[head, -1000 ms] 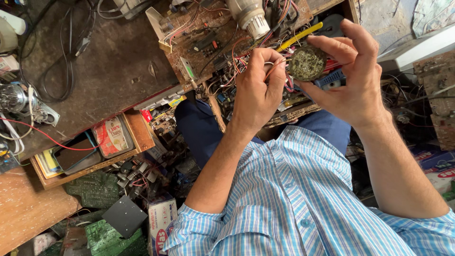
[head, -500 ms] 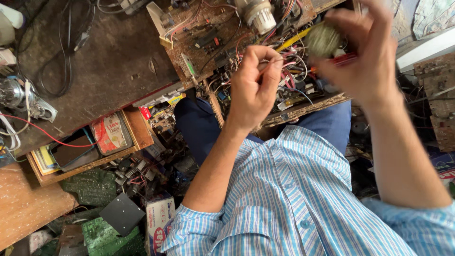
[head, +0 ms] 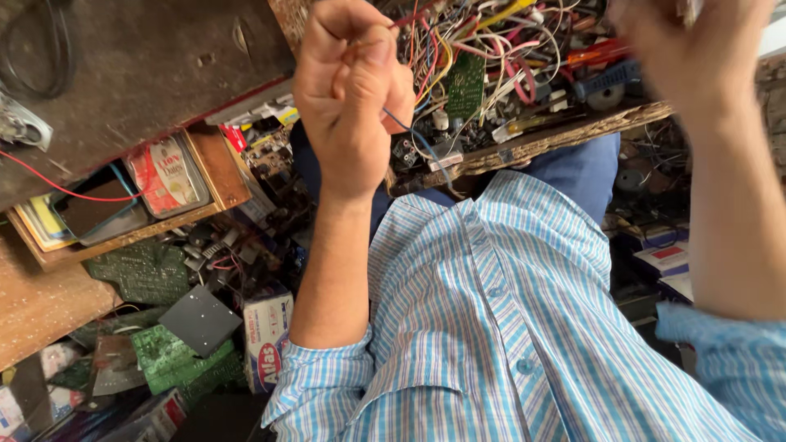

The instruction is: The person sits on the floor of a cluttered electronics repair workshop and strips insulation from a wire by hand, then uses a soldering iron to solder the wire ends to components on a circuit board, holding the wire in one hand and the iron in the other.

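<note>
Left hand (head: 354, 98) on thin wire (head: 409, 135), beside tangled wires (head: 508, 41).

Left hand (head: 354, 90) is a closed fist pinching a thin blue wire (head: 409, 135) that trails down toward the tray edge. Right hand (head: 696, 57) is raised at the top right, blurred; can't tell if it holds anything. Between them sits a wooden tray (head: 565, 137) packed with a wire tangle (head: 508, 41) and a small green board (head: 465, 82). Dark workbench (head: 139, 74) at left, with a red wire (head: 65, 187) across an open drawer (head: 131, 221). Green circuit boards (head: 143, 274) lie below.
</note>
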`<state>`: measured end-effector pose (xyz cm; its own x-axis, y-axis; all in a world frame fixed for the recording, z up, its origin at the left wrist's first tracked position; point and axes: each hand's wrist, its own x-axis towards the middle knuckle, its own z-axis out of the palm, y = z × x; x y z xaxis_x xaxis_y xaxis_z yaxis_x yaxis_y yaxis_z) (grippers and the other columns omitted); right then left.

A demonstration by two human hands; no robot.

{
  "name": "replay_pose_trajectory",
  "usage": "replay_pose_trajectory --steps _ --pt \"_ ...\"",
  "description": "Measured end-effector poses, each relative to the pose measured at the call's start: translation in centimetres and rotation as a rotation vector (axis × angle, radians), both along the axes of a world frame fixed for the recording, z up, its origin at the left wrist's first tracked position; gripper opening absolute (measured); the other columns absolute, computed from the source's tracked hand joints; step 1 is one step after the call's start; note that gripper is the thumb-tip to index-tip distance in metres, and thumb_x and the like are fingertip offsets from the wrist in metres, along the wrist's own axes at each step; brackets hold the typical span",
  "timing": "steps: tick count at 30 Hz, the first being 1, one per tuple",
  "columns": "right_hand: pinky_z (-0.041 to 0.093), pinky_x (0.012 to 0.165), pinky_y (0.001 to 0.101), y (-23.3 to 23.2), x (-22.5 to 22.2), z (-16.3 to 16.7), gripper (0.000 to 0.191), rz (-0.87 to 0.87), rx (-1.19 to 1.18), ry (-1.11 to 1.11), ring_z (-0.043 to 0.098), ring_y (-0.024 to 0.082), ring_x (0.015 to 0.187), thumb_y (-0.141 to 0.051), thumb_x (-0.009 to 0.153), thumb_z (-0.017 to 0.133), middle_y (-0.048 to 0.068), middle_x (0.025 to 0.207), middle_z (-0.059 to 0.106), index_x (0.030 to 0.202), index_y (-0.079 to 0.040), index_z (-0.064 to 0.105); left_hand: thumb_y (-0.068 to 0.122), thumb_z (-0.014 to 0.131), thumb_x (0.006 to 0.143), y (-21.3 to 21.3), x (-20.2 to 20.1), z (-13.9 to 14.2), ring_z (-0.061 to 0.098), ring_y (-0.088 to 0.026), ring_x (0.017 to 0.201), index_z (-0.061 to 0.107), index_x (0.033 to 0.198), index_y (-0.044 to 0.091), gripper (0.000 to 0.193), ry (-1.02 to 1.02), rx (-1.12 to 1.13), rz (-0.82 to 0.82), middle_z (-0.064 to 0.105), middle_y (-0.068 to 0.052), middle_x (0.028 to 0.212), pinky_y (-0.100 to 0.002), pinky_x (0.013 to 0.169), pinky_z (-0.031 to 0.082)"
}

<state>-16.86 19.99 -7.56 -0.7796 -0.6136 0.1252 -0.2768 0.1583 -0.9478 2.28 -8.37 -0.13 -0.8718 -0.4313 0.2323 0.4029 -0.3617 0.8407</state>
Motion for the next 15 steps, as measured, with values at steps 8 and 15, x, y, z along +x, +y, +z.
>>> replay_pose_trajectory --steps 8,15 --pt "0.051 0.112 0.0402 1.3 9.4 -2.3 0.037 0.411 0.677 0.615 0.068 0.024 0.122 -0.02 0.09 0.079 0.01 0.126 0.074 0.124 -0.006 0.074 0.013 0.06 0.119 -1.7 0.6 -0.8 0.035 -0.011 0.049 0.06 0.121 0.002 0.011 0.042 0.049 -0.014 0.052 -0.005 0.079 -0.029 0.046 0.032" --pt "0.053 0.105 0.0375 2.6 9.5 -3.5 0.033 0.391 0.788 0.57 0.067 0.026 0.114 -0.016 0.091 0.076 0.009 0.125 0.074 0.122 -0.005 0.074 0.02 0.058 0.113 -1.6 -0.5 -0.8 0.044 -0.009 0.049 0.061 0.126 0.008 0.017 0.053 0.037 -0.047 0.058 -0.001 0.08 -0.023 0.045 0.039"
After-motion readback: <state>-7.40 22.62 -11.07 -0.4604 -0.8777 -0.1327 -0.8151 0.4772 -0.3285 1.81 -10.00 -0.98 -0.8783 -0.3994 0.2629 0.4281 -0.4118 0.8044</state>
